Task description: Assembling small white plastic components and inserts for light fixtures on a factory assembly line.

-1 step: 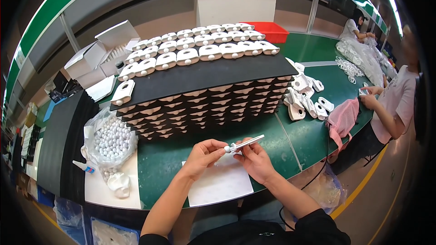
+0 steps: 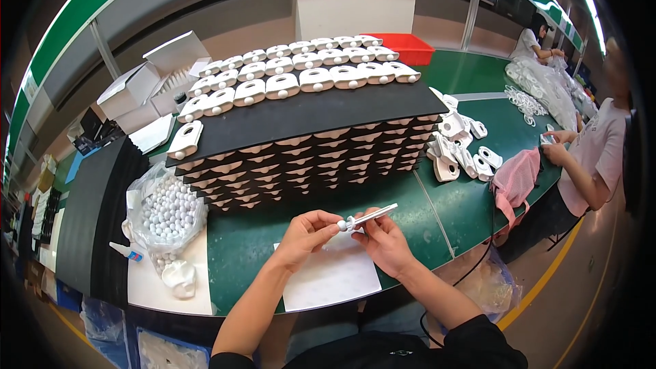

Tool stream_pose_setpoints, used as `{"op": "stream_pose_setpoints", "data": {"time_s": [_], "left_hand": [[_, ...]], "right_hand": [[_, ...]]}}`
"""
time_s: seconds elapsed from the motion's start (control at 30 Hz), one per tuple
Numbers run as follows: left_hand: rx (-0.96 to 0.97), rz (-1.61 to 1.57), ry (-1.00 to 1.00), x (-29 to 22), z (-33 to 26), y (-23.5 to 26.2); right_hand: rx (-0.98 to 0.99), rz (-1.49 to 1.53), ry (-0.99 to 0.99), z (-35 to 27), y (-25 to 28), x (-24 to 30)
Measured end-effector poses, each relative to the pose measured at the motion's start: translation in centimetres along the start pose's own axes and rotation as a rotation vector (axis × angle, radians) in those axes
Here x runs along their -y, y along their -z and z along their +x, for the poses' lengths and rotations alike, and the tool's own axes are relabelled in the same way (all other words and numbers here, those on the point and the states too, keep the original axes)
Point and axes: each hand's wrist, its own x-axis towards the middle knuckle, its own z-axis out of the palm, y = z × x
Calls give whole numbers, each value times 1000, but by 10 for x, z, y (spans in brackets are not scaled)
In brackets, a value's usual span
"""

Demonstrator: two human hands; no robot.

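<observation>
Between my two hands, above a white sheet of paper (image 2: pixel 331 280), is a flat white plastic part (image 2: pixel 374 214), seen edge-on. My right hand (image 2: pixel 384 244) pinches this part from below, and its far end points up to the right. At its left end sits a small white ball (image 2: pixel 342 225), gripped between the thumb and forefinger of my left hand (image 2: pixel 305 238). Ball and part appear to touch. Ahead, rows of similar white parts (image 2: pixel 282 86), each with a ball at its front edge, lie on a stack of black boards (image 2: pixel 321 111) with more parts between the layers.
Left of me, a clear bag of white balls (image 2: pixel 167 208) stands beside a small glue bottle (image 2: pixel 126 251) and black boards (image 2: pixel 92 212). Loose white parts (image 2: pixel 454 140) and a pink mesh cloth (image 2: pixel 516 179) lie to the right, near a co-worker (image 2: pixel 593 154). A red bin (image 2: pixel 403 48) is behind.
</observation>
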Motion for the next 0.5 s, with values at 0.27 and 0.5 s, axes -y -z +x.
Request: {"op": "stream_pose_setpoints", "data": {"time_s": [0.27,0.5], "left_hand": [[-83,392,-395,14,7,-3],[-69,701,-767,10,0,-4]], "right_hand": [[-95,-87,-14,-2,-14,8],[5,-240,38,-2,-13,10]]}}
